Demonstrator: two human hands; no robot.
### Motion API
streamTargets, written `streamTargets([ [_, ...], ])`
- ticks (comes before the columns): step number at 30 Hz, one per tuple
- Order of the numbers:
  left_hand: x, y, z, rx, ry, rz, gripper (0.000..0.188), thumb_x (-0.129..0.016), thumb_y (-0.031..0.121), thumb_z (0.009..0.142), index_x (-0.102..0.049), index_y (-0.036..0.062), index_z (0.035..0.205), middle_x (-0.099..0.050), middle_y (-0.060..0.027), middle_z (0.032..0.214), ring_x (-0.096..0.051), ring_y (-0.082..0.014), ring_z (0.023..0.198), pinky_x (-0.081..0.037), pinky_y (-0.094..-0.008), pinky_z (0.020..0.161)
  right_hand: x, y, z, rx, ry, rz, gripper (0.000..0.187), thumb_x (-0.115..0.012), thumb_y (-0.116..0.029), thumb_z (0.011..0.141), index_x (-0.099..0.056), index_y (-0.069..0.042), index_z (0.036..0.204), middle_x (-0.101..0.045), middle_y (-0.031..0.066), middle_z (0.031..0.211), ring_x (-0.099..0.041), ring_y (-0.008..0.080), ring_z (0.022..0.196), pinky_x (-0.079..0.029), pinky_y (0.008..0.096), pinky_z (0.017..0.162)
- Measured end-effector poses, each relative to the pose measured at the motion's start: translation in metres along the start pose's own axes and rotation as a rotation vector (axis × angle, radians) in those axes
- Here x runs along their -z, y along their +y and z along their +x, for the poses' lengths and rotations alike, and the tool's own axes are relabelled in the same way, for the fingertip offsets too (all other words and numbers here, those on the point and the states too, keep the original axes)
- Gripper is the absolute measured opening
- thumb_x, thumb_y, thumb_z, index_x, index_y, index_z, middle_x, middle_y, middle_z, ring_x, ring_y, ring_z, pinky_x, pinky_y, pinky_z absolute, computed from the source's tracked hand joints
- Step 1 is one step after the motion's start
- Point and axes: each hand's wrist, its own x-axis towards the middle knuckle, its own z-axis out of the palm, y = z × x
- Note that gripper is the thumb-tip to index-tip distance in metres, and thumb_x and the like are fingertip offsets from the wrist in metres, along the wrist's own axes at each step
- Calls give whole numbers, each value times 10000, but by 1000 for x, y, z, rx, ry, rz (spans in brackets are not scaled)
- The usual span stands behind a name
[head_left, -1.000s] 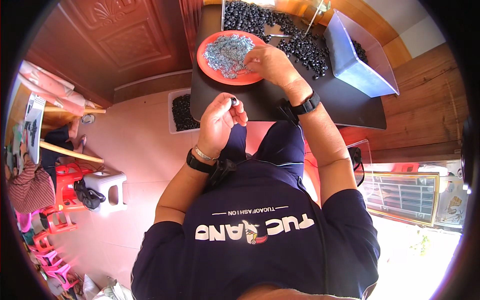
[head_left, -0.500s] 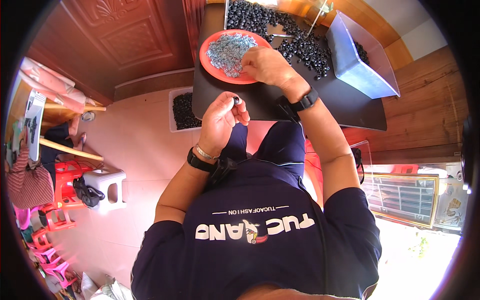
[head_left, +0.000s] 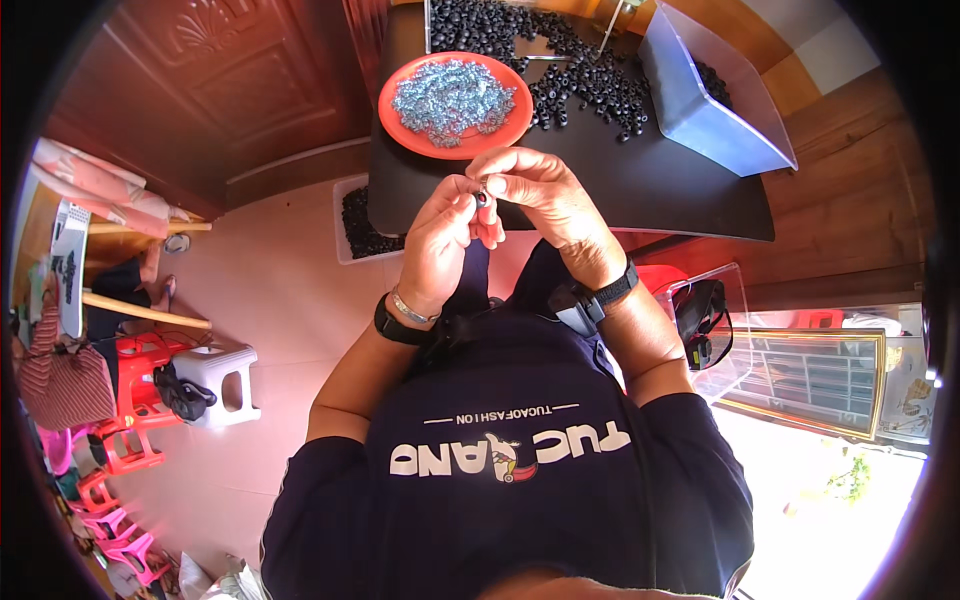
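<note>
Between the thumb and fingers of my left hand [head_left: 440,235] is a small black round part [head_left: 482,199]. My right hand [head_left: 550,205] meets it from the right, thumb and forefinger pinched right at the part. Whatever that pinch holds is too small to make out. Just beyond both hands, an orange-red plate [head_left: 450,151] carries a heap of small shiny silver metal pieces [head_left: 452,100]. Many more loose black parts [head_left: 600,95] lie on the dark table [head_left: 640,190] behind and right of the plate.
A translucent bluish bin [head_left: 700,120] with black parts leans at the table's right. Below the table's left edge stands a white tub [head_left: 345,245] of black pieces. Red and white stools [head_left: 232,385] and another person in a striped top [head_left: 70,385] are at the far left.
My right hand has left the silver pieces on the plate and come back toward me, to the black part in my left hand. The left hand stays near its place.
</note>
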Motion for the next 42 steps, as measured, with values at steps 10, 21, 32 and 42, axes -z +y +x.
streamTargets([
  [10, -4, -6, -1, 15, -1, 113, 229, -419, 231, 976, -498, 16, 970, -549, -55, 806, -563, -151, 701, -452, -258, 669, 1, 8, -14, 106, -18, 16, 104, -613, -58, 890, -641, 20, 953, -599, 118, 1019, -627, 163, 693, -543, 305, 592],
  [21, -5, -14, 1, 49, -60, 51, 238, -418, 230, 977, -509, 10, 968, -554, -62, 822, -557, -152, 709, -449, -256, 668, 6, 12, -26, 127, -18, 38, 126, -601, 6, 876, -612, 29, 1000, -627, 94, 921, -610, 144, 657, -519, 279, 616],
  [32, 0, -19, 9, 115, -39, 43, 244, -435, 239, 951, -493, 12, 1020, -556, -63, 835, -541, -149, 722, -434, -279, 668, 10, 18, -28, 734, 200, -922, 242, -721, -2, 737, -667, -70, 963, -619, 63, 974, -627, 210, 849, -527, 334, 731],
  [42, 0, -20, 14, 127, -23, 24, 220, -444, 231, 952, -499, 22, 994, -549, -68, 848, -540, -170, 734, -426, -285, 667, 24, -2, -31, 733, 196, -1002, 139, -734, -39, 723, -687, -81, 846, -646, 48, 923, -616, 238, 885, -505, 349, 797],
])
